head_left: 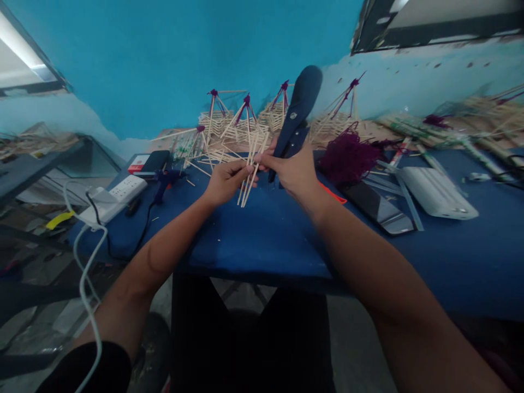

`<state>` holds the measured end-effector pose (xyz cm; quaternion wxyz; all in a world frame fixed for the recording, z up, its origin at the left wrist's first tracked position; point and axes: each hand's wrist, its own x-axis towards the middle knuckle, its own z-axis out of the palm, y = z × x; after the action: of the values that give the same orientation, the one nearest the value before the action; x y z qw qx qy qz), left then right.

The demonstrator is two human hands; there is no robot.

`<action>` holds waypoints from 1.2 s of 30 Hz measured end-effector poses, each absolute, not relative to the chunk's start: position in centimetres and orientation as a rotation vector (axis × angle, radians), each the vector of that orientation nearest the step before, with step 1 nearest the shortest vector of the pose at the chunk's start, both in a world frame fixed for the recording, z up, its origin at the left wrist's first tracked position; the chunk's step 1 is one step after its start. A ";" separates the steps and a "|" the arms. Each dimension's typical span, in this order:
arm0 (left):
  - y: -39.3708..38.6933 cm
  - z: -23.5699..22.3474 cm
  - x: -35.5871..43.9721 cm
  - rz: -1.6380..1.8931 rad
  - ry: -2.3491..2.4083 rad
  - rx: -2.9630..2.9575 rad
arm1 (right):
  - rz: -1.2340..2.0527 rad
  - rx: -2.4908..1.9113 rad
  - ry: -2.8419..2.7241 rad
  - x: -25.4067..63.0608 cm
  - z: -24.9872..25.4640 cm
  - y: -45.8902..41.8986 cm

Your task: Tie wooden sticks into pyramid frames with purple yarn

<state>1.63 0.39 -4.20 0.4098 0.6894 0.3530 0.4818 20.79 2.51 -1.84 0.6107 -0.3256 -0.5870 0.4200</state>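
Observation:
My left hand (230, 179) is closed, pinching the lower part of a small bundle of thin bamboo sticks (248, 184) above the table. My right hand (295, 170) is closed too, its thumb and fingers on the same sticks a little higher up. A dark blue tool with a broad, rounded handle (302, 94) rises across the right hand. Its lower end reaches down beside the fingers, and its exact kind is unclear. Loose sticks (223, 157) lie just beyond my hands. Behind them stand stick frames with tops bound in purple yarn (246, 101).
Right of my hands are a purple yarn heap (350, 155), a phone (379, 208) and a white power bank (437, 192). To the left sit a glue gun (167, 180), a power strip (117, 197) and a dark box (157, 161). A white cable (84, 281) hangs near my left arm.

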 end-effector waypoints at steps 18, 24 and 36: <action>1.1 -1.2 0.5 1.412 1.204 0.921 | 0.873 -0.423 -1.369 22.0 -1.7 3.2; 1.3 -1.9 0.7 1.434 0.942 0.940 | 1.028 -0.442 -1.659 20.8 -2.8 1.9; 0.9 -1.9 0.9 1.439 0.863 0.973 | 1.148 -0.515 -1.921 21.4 -3.7 2.1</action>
<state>0.88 0.93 -1.89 0.5653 0.4139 0.3671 0.6118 21.43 2.12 -3.70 0.4103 -0.2046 -0.7629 0.4559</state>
